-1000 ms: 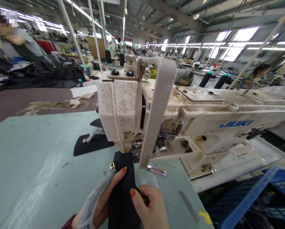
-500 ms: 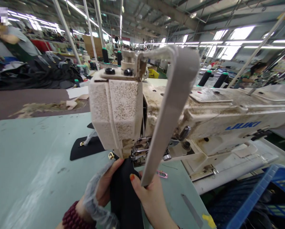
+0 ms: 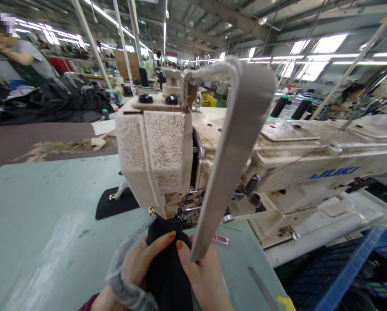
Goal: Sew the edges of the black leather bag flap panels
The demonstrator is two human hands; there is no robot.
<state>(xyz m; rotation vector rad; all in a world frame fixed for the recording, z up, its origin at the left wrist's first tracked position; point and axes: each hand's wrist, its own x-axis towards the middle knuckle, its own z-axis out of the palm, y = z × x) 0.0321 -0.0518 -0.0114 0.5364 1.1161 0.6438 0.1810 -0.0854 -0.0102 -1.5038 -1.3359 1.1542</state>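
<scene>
A black fabric piece point(image 3: 167, 276) runs under the needle area of the white sewing machine point(image 3: 157, 151), its near end hanging toward me. My left hand point(image 3: 141, 259) grips its left side, thumb on top and the other fingers hidden beneath. On the right edge my right hand point(image 3: 204, 274) pinches the same piece, partly behind the grey lever point(image 3: 227, 172). A plastic-wrapped strap point(image 3: 120, 263) loops over my left wrist toward a gold metal fitting point(image 3: 151, 211) by the machine head. The presser foot and needle are mostly hidden.
Another black piece point(image 3: 115, 205) with a gold clasp lies left of the machine on the green tabletop point(image 3: 51, 224). A pink thread snipper point(image 3: 221, 239) and a metal ruler point(image 3: 261, 287) are at right. Beyond the table edge stands a blue basket point(image 3: 352, 268). Two people work farther back.
My left hand has drawn back from the machine head toward me, its thumb now on top of the fabric near my right thumb. The right hand stays almost in place.
</scene>
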